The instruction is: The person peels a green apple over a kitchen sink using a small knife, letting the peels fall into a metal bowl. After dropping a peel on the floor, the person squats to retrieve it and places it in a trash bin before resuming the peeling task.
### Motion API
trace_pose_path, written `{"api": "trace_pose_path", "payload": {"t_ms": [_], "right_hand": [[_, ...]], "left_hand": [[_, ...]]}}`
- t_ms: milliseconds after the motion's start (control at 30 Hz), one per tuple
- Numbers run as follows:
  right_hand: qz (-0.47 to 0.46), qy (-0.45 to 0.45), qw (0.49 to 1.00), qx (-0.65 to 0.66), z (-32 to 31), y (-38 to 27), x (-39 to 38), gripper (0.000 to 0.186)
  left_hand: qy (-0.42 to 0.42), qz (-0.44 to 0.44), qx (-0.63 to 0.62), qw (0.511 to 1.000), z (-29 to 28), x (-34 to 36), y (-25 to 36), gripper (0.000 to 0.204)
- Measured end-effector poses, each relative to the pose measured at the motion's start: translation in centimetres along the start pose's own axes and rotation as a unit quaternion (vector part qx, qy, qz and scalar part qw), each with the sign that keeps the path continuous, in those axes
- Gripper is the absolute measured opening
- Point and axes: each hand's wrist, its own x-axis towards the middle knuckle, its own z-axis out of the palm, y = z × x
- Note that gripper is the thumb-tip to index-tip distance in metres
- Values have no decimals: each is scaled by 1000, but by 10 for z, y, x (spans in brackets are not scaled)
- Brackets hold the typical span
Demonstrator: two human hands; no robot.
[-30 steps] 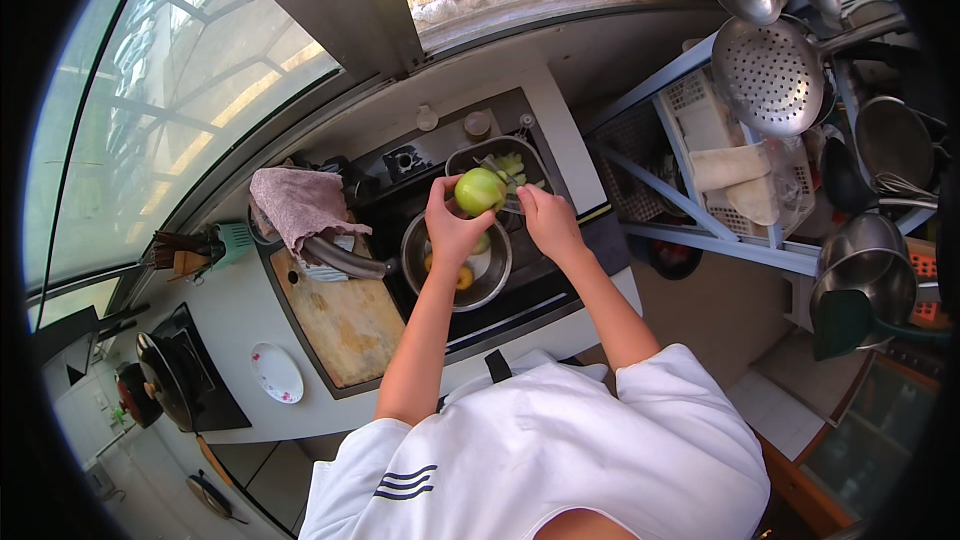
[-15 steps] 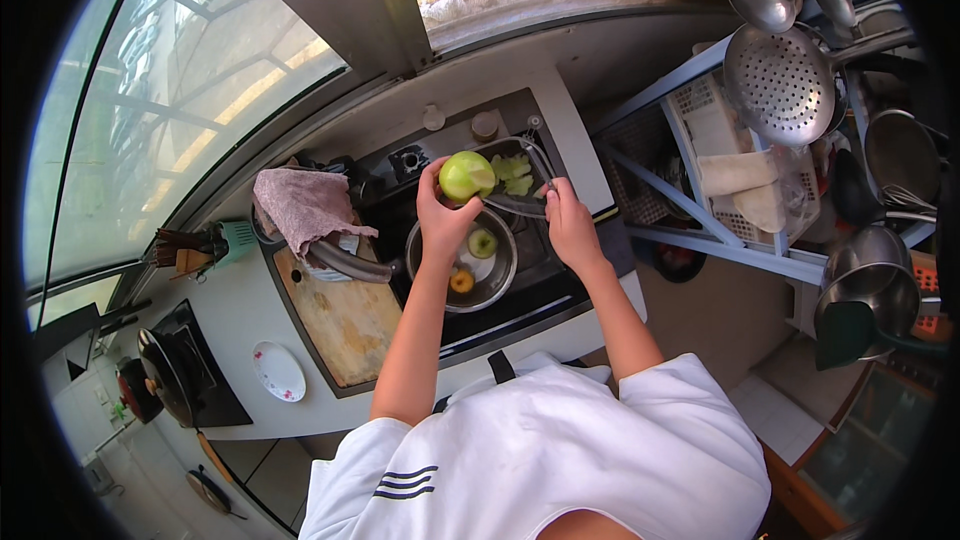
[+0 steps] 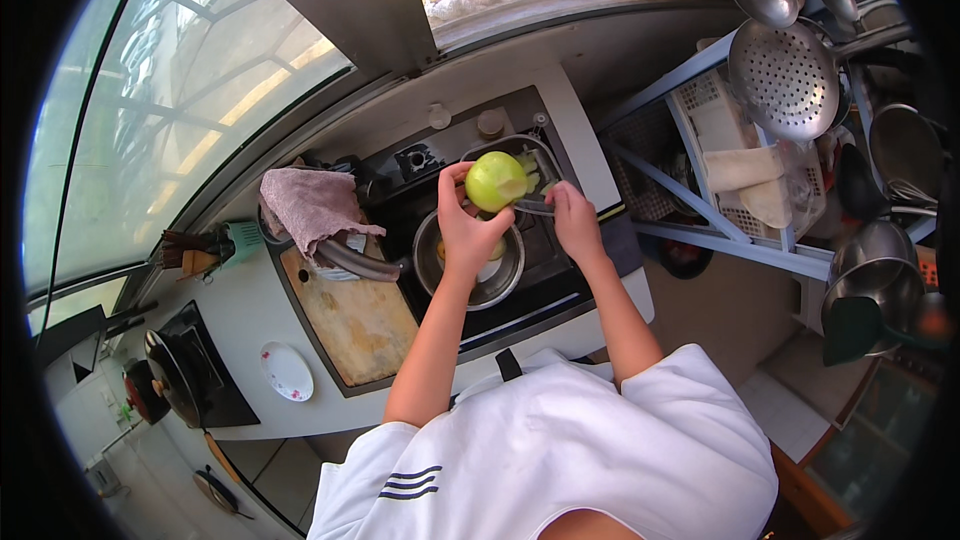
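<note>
My left hand (image 3: 468,230) grips a round green fruit (image 3: 495,181), partly peeled, and holds it up over the black sink (image 3: 560,270). My right hand (image 3: 576,220) holds a peeler or small knife (image 3: 534,205) with its blade against the fruit's right side. Below the hands a steel bowl (image 3: 470,265) sits in the sink with pieces of food in it. Behind the fruit stands a steel container (image 3: 530,155) with green peelings.
A wooden cutting board (image 3: 355,320) lies left of the sink, with a pink cloth (image 3: 312,205) draped over a pan behind it. A white plate (image 3: 287,371) sits on the counter. A rack at the right carries a strainer (image 3: 783,65), ladles and pots.
Both hands lifted the green fruit slightly up and to the right over the sink. My right hand closed in on the fruit, with the blade now against it.
</note>
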Motion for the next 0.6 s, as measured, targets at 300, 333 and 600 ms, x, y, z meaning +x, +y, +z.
{"api": "trace_pose_path", "payload": {"t_ms": [300,333,600], "right_hand": [[-94,-30,995,27,1,-47,-21,33],[-88,-35,995,29,4,-45,-20,34],[-26,-104,986,-127,48,27,17,32]], "left_hand": [[-9,-15,-26,1000,-5,11,-20,57],[-7,-24,-22,999,-6,11,-21,57],[-45,-12,-62,997,-18,6,-35,59]]}}
